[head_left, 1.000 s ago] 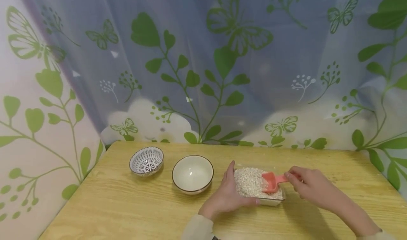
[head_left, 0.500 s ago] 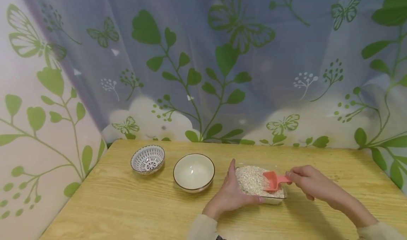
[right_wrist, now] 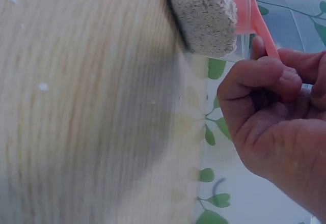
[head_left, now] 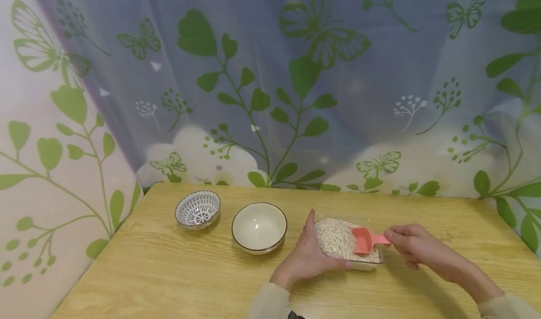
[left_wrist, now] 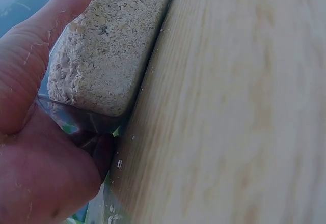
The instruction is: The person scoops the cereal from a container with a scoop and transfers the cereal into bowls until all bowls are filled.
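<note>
A clear rectangular container (head_left: 367,265) filled with oats (head_left: 336,238) stands on the table. My left hand (head_left: 307,259) grips its left end, thumb along the near side and fingers at the far left; the left wrist view shows the thumb (left_wrist: 48,23) against the wall. My right hand (head_left: 422,248) pinches the handle of a coral-pink scoop (head_left: 362,240), whose head sits in the oats at the container's right end. In the right wrist view the fingers curl around the handle (right_wrist: 265,35), and part of the scoop shows through the clear wall.
Left of the container stands a cream bowl (head_left: 259,227) with a dark rim. Farther left is a smaller patterned bowl (head_left: 197,209). A leaf-and-butterfly curtain (head_left: 236,74) hangs behind the wooden table (head_left: 177,272). White flakes (right_wrist: 43,86) lie on the wood.
The whole head view has shifted slightly, the scene drifting up and right. Both hands keep their holds; the scoop stays in the oats with little visible movement.
</note>
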Demonstrator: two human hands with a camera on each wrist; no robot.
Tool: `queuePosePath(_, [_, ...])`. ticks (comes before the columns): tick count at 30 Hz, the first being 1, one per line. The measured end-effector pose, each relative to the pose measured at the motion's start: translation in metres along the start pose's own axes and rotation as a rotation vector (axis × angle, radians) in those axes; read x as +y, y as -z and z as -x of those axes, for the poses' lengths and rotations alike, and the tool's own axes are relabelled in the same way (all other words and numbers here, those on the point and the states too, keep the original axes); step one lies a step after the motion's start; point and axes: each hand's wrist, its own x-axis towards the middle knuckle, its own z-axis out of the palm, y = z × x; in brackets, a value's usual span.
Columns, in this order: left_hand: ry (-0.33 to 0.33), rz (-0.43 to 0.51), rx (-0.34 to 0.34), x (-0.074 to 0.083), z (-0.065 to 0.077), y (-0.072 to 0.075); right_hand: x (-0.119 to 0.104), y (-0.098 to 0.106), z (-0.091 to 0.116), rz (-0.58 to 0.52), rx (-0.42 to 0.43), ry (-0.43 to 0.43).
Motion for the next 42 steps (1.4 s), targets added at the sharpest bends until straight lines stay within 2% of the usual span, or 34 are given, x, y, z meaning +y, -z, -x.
queuePosePath(14, [0.015,0.001,0.001,0.001,0.001,0.001,0.006,-0.008,-0.004,-0.071,-0.014,-0.013])
queuePosePath(31, [0.023,0.007,-0.014,0.002,0.002,0.002,0.026,0.000,-0.005,-0.273,-0.113,0.015])
queuePosePath(34, [0.025,0.008,-0.017,0.002,0.002,0.003,0.024,-0.003,-0.005,-0.243,-0.092,0.007])
queuePosePath(42, [0.028,0.008,-0.011,0.002,0.002,0.002,0.011,-0.016,-0.006,-0.071,0.038,-0.020])
